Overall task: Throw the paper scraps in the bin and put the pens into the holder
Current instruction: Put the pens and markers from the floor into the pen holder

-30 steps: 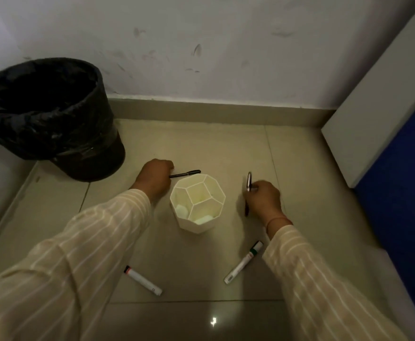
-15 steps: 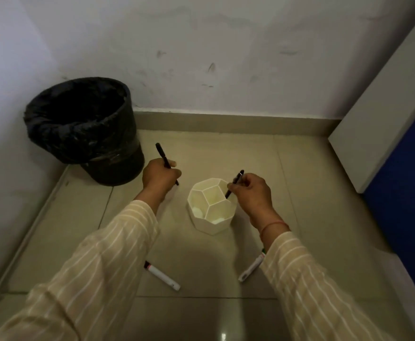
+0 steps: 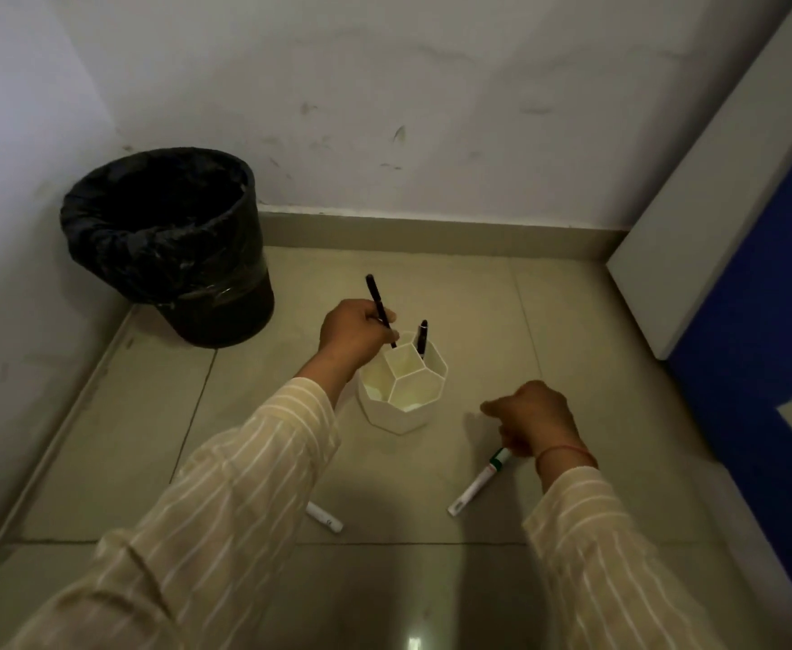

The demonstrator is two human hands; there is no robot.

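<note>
A white hexagonal pen holder (image 3: 403,417) stands on the floor tiles. One black pen (image 3: 422,336) stands in its far compartment. My left hand (image 3: 352,331) is shut on a second black pen (image 3: 377,302), whose tip dips at the holder's far left rim. My right hand (image 3: 532,417) hovers low to the right of the holder, fingers loosely curled and empty, just above the green-capped end of a white marker (image 3: 476,485) lying on the floor. Another white marker (image 3: 324,517) lies partly hidden under my left sleeve. No paper scraps are visible on the floor.
A bin lined with a black bag (image 3: 169,236) stands in the far left corner against the walls. A white panel (image 3: 713,180) and a blue surface (image 3: 779,330) close off the right side. Bare floor tiles (image 3: 572,330) lie beyond the holder.
My right hand dropped its black pen into the holder and moved down right toward the green-capped marker. My left hand carried its pen from the floor to the holder's rim.
</note>
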